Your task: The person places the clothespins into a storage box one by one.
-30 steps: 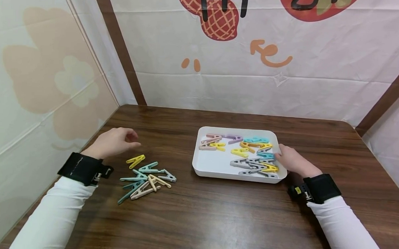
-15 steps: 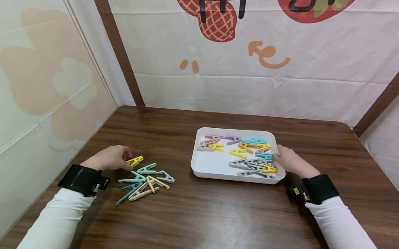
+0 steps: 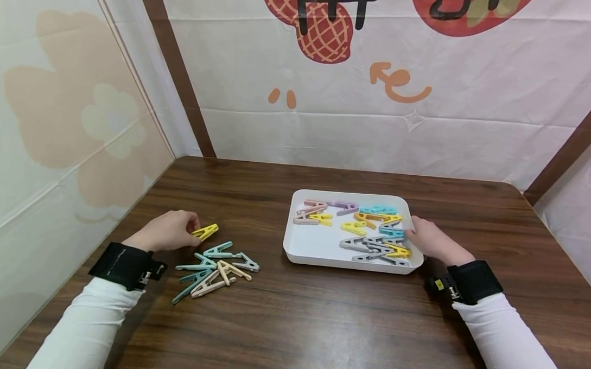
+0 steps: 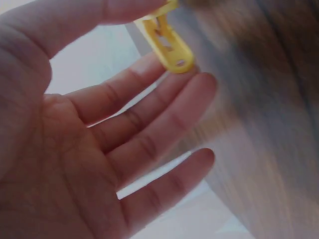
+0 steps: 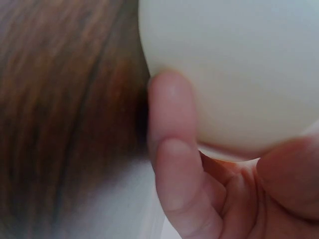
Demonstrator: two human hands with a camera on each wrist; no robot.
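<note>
My left hand (image 3: 169,230) pinches a yellow clothespin (image 3: 205,232) between thumb and fingertips, at the far side of a small pile. In the left wrist view the yellow clothespin (image 4: 172,50) sticks out past the thumb, and the other fingers (image 4: 149,144) are spread loosely. That pile holds several green clothespins (image 3: 202,261), pale cream ones (image 3: 231,269) and a greyish one (image 3: 247,262). My right hand (image 3: 432,239) grips the right end of a white tray (image 3: 318,245), thumb over the rim. Seen from the right wrist, fingers (image 5: 172,109) press the outside of the tray wall.
Inside the tray lie pink clothespins (image 3: 306,212), purple ones (image 3: 346,207), blue ones (image 3: 377,209), yellow ones (image 3: 354,227) and grey ones (image 3: 371,246). The brown wooden table (image 3: 290,325) meets a printed cloth wall (image 3: 326,136) at the back and another at left.
My left hand has come down and toward me onto the yellow clothespin, taken hold of it, and shifted it slightly right. The right hand stays on the tray.
</note>
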